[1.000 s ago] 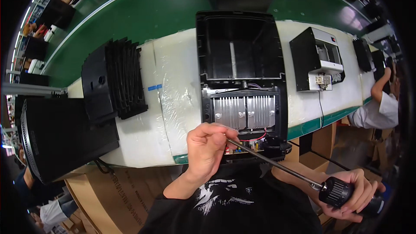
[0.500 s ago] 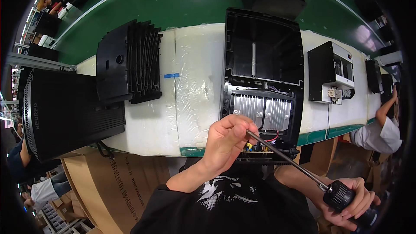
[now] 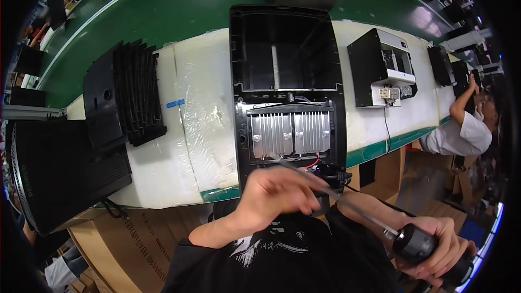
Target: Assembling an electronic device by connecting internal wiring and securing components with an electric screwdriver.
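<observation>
Far left: I see a large black casing (image 3: 65,168) with a ribbed surface, at the left end of the counter (image 3: 206,59); a brown carton (image 3: 130,244) stands below the counter's near edge
Panel stack: several black panels (image 3: 127,95) stand packed side by side near the casing; a strip of blue tape (image 3: 175,103) sticks to the pale counter covering just to their right
Left grip: the bare left hand (image 3: 274,198) is over the near end of the housing, fingers loosely bent and smeared by motion; I cannot tell whether they touch the driver's shaft
Open housing: the black housing (image 3: 287,49) lies mid-counter, its far part a hollow bay; its near part holds silver finned heat sinks (image 3: 271,135) (two blocks, side by side) and a red wire (image 3: 313,161)
Driver: the long-shafted driver (image 3: 415,243) slants up-left from its thick black handle, its shaft blurred; I cannot tell if the tip touches anything
Machine: a black-and-white machine (image 3: 382,68) stands right of the housing, a cable hanging over the counter's edge
Right grip: the right hand (image 3: 445,244) is closed around the driver's handle; beyond it, at the far right, sits a person in a pale shirt (image 3: 461,133)
</observation>
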Motion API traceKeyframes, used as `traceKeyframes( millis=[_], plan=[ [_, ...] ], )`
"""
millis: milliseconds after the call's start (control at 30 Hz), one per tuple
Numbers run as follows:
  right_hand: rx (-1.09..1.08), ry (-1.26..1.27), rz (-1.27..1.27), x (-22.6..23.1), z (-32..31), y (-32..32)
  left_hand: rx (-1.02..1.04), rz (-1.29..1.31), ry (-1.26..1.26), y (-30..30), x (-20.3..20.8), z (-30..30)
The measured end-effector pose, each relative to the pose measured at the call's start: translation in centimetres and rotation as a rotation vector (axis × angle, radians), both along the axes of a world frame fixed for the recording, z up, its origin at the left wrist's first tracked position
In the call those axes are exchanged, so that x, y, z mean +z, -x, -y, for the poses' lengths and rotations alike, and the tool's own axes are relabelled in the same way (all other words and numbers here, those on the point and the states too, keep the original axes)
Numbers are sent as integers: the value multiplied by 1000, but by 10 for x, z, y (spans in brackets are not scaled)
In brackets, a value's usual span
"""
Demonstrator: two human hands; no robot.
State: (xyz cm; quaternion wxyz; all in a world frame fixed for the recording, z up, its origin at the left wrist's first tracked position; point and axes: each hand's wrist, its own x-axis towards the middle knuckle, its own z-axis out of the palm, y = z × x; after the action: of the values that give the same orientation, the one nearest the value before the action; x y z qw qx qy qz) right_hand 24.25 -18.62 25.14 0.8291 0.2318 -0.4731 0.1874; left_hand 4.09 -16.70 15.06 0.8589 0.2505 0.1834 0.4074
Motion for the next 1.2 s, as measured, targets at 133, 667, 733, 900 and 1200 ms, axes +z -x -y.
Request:
traceKeyframes(
  millis=[133,667,733,900,1200],
  plan=[
    [-494,151,46,9,0,-25,-276,-232,-447,19,24,-10],
    [-425,453,641,45,-81,-27,462,-693,-314,28,-40,-22],
    [-389,481,691,44,-78,-27,489,-706,-326,27,-45,-15],
    [-349,504,757,40,-77,-28,526,-727,-343,25,-45,-16],
    [-329,565,843,31,-89,-43,587,-767,-315,22,-49,-14]
  ],
)
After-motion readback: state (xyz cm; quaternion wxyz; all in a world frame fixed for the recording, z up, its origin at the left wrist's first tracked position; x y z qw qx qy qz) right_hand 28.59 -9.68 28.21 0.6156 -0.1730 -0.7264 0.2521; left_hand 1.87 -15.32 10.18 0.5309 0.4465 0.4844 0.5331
